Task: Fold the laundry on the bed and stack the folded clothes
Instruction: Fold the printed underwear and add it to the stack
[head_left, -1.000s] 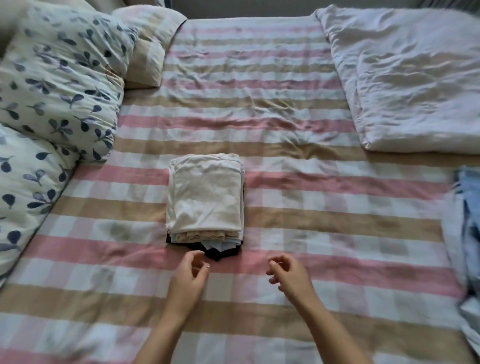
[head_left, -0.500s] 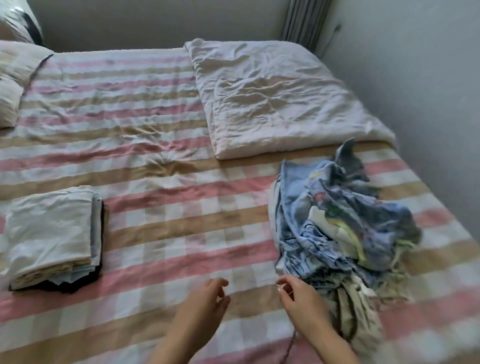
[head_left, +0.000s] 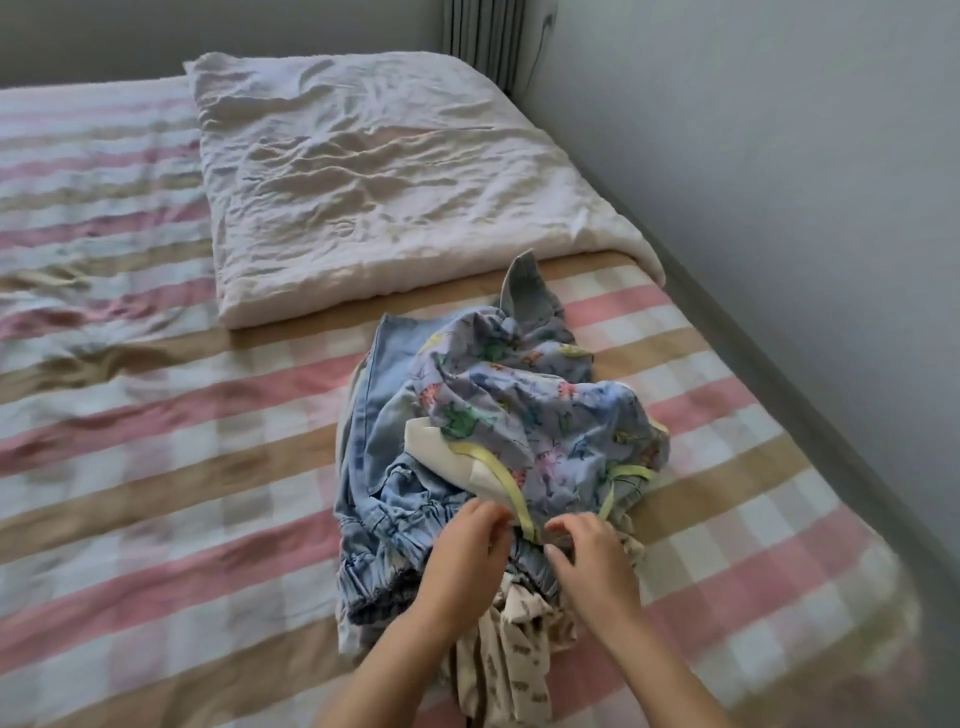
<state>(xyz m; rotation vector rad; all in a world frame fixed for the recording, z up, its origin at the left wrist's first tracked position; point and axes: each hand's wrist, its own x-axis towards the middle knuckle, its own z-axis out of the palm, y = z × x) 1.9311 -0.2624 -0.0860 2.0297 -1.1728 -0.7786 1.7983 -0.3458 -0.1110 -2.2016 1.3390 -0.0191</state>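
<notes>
Head view looks down on a laundry pile (head_left: 498, 415) lying unfolded on the bed (head_left: 182, 467), whose sheet is checked in pink, tan and white; every place below is given relative to that pile.

On the pile's left side lies a pale denim garment (head_left: 384, 499) with a gathered elastic edge; on top and to the pile's right is a lilac-blue printed garment (head_left: 545, 415), crumpled, with small coloured figures on it; a yellow trim (head_left: 511, 488) runs from this print down toward the near edge; a cream garment (head_left: 519, 665) with small dark marks spills out of the pile's near side.

Both hands are on the near edge of the pile; the left hand (head_left: 465, 558) rests on the denim just left of the yellow trim, fingers curled down onto the fabric; the right hand (head_left: 597, 564) sits just right of the trim, fingers curled, thumb pointing toward the other hand; the two hands are close but apart.

Whether either grip has actually closed on cloth I cannot tell; the fingertips touch the fabric and blur hides the rest.

Beyond the pile, nearly touching its far tip, lies a folded white quilt (head_left: 374, 171), wrinkled and flat; to the pile's right a grey wall (head_left: 779, 182) runs along the bed; past the quilt, in the far corner, hangs a dark pleated curtain (head_left: 483, 36).
</notes>
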